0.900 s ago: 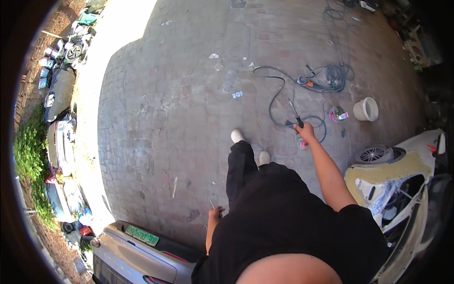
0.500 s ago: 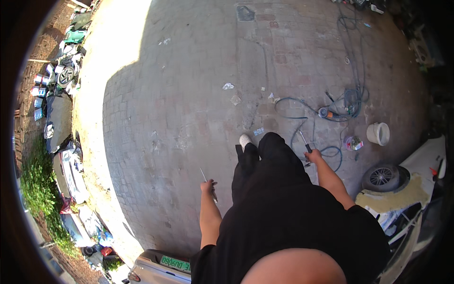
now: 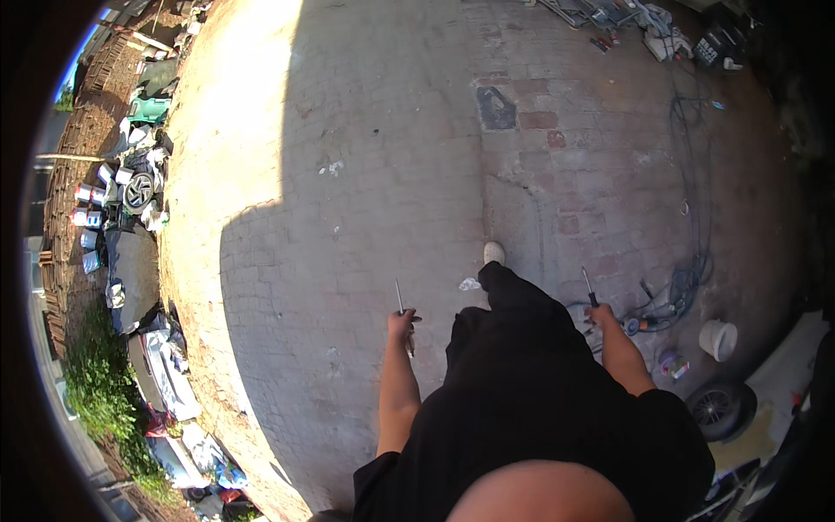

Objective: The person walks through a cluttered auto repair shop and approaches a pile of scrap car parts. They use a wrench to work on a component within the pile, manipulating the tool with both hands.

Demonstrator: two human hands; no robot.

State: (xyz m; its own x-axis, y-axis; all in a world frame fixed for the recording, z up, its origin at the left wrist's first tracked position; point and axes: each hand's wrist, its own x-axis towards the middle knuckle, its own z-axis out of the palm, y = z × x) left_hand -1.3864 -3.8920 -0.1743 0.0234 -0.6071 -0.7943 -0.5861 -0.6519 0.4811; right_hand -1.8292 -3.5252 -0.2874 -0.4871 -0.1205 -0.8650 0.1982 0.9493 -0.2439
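Observation:
My left hand [image 3: 402, 324] hangs at my left side, closed around a slim tool with a metal shaft [image 3: 399, 296]. The shaft points ahead and the rest of the tool is mostly hidden by the fingers. On the other side, my right hand [image 3: 600, 314] grips a screwdriver [image 3: 588, 284] by its black handle, the metal shaft sticking out forward. Both tools are held above the paving, apart from anything else. One light shoe [image 3: 494, 252] of mine shows ahead, below black trousers.
Right of me lie tangled hoses or cables [image 3: 687, 283], a power tool [image 3: 633, 325], a clear container [image 3: 672, 364], a white bucket [image 3: 718, 339] and a wheel [image 3: 718, 411]. Paint cans [image 3: 87, 217] and scrap line the left wall. A black bucket [image 3: 720, 43] stands far right.
I have stepped forward, so the ground things slid down the view and the car at lower left nearly left it. More items appear at the far right. Both hands keep their tools.

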